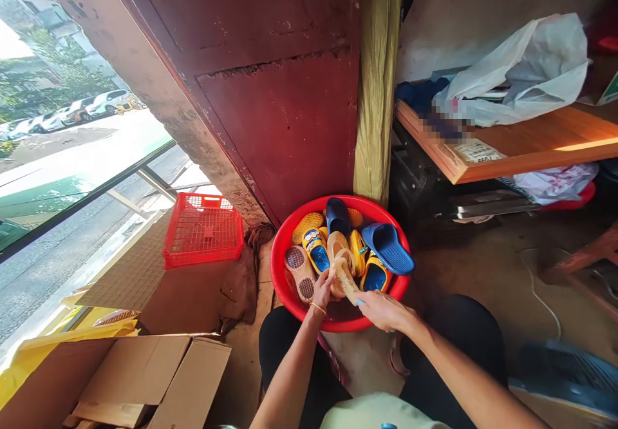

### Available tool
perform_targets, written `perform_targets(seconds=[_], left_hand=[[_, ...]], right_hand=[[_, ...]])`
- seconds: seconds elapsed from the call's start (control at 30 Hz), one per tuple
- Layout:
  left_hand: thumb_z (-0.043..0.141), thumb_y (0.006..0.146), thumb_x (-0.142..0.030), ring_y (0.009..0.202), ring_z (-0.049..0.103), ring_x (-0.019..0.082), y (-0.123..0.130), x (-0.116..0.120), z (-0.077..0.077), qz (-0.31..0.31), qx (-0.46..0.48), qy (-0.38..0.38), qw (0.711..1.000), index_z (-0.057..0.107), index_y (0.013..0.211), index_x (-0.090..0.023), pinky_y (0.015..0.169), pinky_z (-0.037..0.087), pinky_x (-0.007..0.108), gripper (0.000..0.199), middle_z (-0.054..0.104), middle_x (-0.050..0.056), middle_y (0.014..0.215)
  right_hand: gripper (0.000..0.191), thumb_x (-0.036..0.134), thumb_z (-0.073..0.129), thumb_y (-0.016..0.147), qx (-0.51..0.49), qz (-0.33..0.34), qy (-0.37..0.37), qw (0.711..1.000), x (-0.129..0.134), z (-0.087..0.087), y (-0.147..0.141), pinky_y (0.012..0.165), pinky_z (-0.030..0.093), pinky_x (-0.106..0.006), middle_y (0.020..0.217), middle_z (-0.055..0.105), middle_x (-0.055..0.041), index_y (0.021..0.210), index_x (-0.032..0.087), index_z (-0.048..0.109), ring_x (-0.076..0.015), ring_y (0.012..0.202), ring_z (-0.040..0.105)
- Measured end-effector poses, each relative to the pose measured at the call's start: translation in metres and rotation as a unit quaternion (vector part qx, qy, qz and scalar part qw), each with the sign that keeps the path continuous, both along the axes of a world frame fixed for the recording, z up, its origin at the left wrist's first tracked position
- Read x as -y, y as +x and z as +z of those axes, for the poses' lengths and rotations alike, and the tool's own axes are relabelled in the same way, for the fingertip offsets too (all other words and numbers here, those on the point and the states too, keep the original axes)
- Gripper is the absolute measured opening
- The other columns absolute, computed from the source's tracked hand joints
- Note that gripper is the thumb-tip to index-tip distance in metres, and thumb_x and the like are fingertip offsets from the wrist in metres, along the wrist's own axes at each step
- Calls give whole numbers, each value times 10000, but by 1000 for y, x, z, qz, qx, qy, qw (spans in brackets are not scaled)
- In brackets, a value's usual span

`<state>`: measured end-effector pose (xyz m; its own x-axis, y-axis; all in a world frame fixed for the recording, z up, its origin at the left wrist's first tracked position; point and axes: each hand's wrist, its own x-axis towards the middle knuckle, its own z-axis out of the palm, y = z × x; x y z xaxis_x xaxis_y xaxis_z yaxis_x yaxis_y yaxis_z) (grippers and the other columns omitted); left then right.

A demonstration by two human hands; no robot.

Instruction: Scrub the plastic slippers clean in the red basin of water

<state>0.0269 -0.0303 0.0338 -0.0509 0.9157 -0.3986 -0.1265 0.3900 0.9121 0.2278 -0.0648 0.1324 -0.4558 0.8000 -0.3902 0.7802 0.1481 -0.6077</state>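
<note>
Beside a maroon steel door [270,94], a red plastic basin [282,268] holds a heap of slippers [386,248]. Above it, the left hand [322,290] clenches a tan slipper [339,245], while the right hand [383,310] grasps a pale fibrous scrubber [346,279] against it.

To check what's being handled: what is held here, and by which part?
The left hand grips a pale ribbed thing, perhaps a slipper, near its middle. The right hand's fingers meet its lower end, but whether they grip is unclear.
</note>
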Motion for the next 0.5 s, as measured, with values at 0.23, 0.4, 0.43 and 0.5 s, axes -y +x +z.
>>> perform_targets(seconds=[0.23, 0.4, 0.43, 0.5], left_hand=[[690, 778, -582, 839, 667, 210, 1, 0, 3, 3, -23, 1, 1000, 543, 1384, -217, 506, 529, 222, 723, 676, 113, 1161], [749, 732, -505, 724, 643, 176, -1, 0, -3, 2, -79, 25, 997, 505, 1406, -176, 559, 524, 252, 789, 696, 91, 1017], [745, 734, -504, 749, 648, 188, -1, 0, -4, 11, -90, 42, 995, 522, 1385, -155, 604, 538, 272, 771, 698, 95, 1004], [738, 746, -502, 851, 660, 228, -2, 0, -6, 38, -129, 80, 988, 542, 1355, -118, 739, 553, 325, 747, 698, 114, 1014]], right_hand=[[352, 182, 434, 918, 20, -62, -1, 998, -18, -7, -16, 682, 436, -258, 1002, 731, -120, 1185, 213, 661, -227, 890, 690], [410, 220, 327, 974, -12, -99, -9, 995, -38, -9, -34, 479, 392, -242, 843, 700, -106, 1281, 125, 581, -139, 487, 574], [400, 221, 328, 974, -19, -96, -14, 995, -37, -8, -33, 461, 379, -233, 805, 688, -85, 1257, 130, 596, -121, 452, 545], [351, 223, 379, 954, -32, -77, -28, 996, -29, -5, -24, 443, 354, -210, 724, 657, -33, 1170, 165, 650, -92, 412, 504]])
